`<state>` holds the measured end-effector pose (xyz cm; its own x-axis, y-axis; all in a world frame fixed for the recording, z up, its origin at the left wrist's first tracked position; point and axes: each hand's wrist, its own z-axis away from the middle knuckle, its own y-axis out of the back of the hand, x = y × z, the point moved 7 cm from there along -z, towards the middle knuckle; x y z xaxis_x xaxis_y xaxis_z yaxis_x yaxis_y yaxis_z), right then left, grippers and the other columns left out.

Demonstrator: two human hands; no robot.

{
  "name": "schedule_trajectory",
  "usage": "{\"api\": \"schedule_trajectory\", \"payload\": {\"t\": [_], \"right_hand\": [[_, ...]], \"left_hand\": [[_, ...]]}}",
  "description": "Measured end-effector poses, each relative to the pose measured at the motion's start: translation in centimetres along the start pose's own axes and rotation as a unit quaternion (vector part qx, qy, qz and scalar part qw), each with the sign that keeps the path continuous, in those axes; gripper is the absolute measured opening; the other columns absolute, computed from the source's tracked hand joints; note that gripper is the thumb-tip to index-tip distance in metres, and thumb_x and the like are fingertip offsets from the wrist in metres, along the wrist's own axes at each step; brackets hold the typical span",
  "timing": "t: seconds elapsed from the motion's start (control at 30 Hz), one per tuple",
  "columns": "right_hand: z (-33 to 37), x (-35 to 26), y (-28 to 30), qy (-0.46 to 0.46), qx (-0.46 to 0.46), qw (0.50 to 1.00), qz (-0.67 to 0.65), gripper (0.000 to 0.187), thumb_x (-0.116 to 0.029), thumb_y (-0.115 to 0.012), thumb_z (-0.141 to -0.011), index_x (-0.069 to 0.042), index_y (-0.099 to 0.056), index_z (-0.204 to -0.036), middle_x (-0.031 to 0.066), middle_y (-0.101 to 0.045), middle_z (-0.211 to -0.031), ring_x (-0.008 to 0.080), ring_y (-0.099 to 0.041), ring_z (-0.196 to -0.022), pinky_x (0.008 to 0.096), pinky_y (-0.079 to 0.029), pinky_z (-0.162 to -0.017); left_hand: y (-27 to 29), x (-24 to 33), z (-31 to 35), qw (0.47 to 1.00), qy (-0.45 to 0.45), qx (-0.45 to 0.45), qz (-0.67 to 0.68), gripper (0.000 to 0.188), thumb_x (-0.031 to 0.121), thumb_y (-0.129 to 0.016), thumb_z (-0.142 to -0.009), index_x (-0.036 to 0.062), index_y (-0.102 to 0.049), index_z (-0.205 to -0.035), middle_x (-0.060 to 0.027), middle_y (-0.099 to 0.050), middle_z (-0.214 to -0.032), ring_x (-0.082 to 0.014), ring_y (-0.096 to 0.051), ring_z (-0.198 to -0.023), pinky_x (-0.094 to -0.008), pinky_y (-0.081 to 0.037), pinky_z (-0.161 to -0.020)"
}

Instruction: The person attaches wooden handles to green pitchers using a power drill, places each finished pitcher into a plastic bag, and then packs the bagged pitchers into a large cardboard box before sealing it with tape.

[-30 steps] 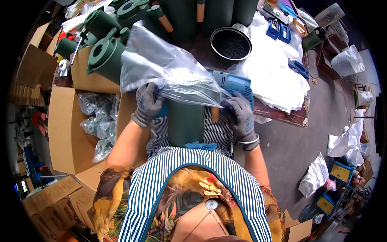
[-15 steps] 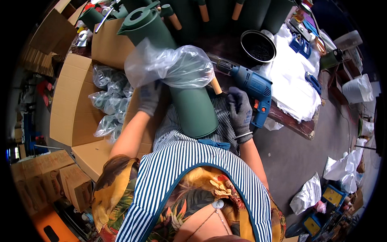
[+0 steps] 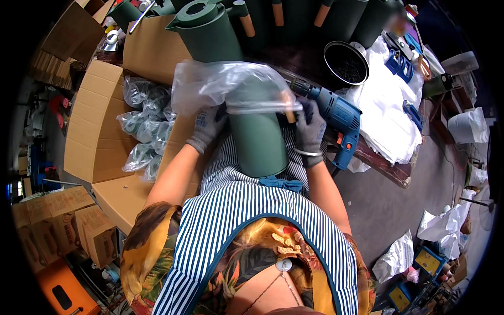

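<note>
A dark green jug (image 3: 258, 144) rests against my lap, its base toward me. Over its far part lies a clear plastic bag (image 3: 197, 86), the bag's edge stretched across the jug's body. The jug's wooden handle (image 3: 290, 113) shows partly through the film on the right. My left hand (image 3: 207, 127), in a grey glove, is closed at the bag's left side; its fingertips are partly hidden by the film and the jug. On the other side my right hand (image 3: 311, 128), gloved too, pinches the bag's edge beside the handle.
An open carton (image 3: 97, 118) at left holds several bagged items (image 3: 149, 123). More green jugs (image 3: 207, 34) stand along the table's far side. A blue power drill (image 3: 336, 113), a black bowl (image 3: 346, 63) of small dark pieces and white sheets (image 3: 386, 110) lie at right.
The bag has come down further over the jug, its edge now pulled straight across the body. My right hand has risen to the bag's edge, and my left hand has shifted slightly right.
</note>
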<state>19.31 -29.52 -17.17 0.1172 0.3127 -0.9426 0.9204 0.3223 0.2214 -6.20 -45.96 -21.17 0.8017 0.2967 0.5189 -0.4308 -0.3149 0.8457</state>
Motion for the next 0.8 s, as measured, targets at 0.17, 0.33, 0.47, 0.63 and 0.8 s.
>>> {"api": "schedule_trajectory", "payload": {"t": [0.17,0.33,0.47,0.63,0.8], "right_hand": [[5.5,0.4,4.7,-0.083,-0.075,0.983,0.148,0.02,-0.017,-0.059,-0.095,-0.005,-0.065,-0.11,0.0171,-0.072,-0.096,0.0364,-0.071,-0.088,0.0405,-0.054,-0.076],[18.7,0.9,6.5,0.171,-0.262,0.882,0.354,0.03,-0.026,-0.071,-0.082,-0.021,-0.07,-0.112,0.0058,-0.068,-0.115,0.025,-0.064,-0.112,0.039,-0.054,-0.092],[16.2,-2.9,3.7,0.051,-0.323,0.937,0.127,0.034,-0.034,-0.067,-0.085,-0.02,-0.069,-0.116,0.0088,-0.056,-0.135,0.0329,-0.051,-0.128,0.0458,-0.047,-0.104],[16.1,-4.2,-0.4,0.28,-0.58,0.746,0.171,0.039,-0.03,-0.058,-0.088,-0.011,-0.063,-0.121,0.0121,-0.059,-0.124,0.0303,-0.058,-0.11,0.0411,-0.047,-0.098],[16.3,-4.9,-0.8,0.245,-0.627,0.698,0.244,0.038,-0.026,-0.059,-0.086,-0.015,-0.067,-0.12,0.0104,-0.062,-0.119,0.0287,-0.059,-0.103,0.0441,-0.045,-0.102]], "left_hand": [[-1.7,3.9,6.7,0.961,-0.152,-0.23,-0.032,0.042,0.034,-0.063,-0.09,0.0045,-0.063,-0.121,-0.0203,-0.063,-0.125,-0.0372,-0.06,-0.116,-0.0446,-0.048,-0.1],[2.3,6.4,10.3,0.893,-0.209,-0.395,0.047,0.047,0.04,-0.067,-0.089,0.0063,-0.065,-0.122,-0.0174,-0.065,-0.124,-0.0326,-0.062,-0.116,-0.0416,-0.048,-0.102],[13.4,14.9,-6.4,0.964,-0.17,-0.075,0.189,0.043,0.019,-0.074,-0.087,0.0048,-0.063,-0.126,-0.0131,-0.063,-0.127,-0.0259,-0.064,-0.114,-0.0391,-0.051,-0.099],[2.6,24.1,-13.8,0.872,-0.359,-0.325,0.067,0.049,0.026,-0.079,-0.084,0.0088,-0.065,-0.127,-0.0112,-0.066,-0.124,-0.0276,-0.062,-0.118,-0.0375,-0.049,-0.104],[0.8,21.6,-10.7,0.83,-0.293,-0.473,-0.005,0.097,0.05,-0.09,-0.063,0.0193,-0.051,-0.146,-0.0125,-0.059,-0.139,-0.0379,-0.053,-0.129,-0.0451,-0.041,-0.11]]}}
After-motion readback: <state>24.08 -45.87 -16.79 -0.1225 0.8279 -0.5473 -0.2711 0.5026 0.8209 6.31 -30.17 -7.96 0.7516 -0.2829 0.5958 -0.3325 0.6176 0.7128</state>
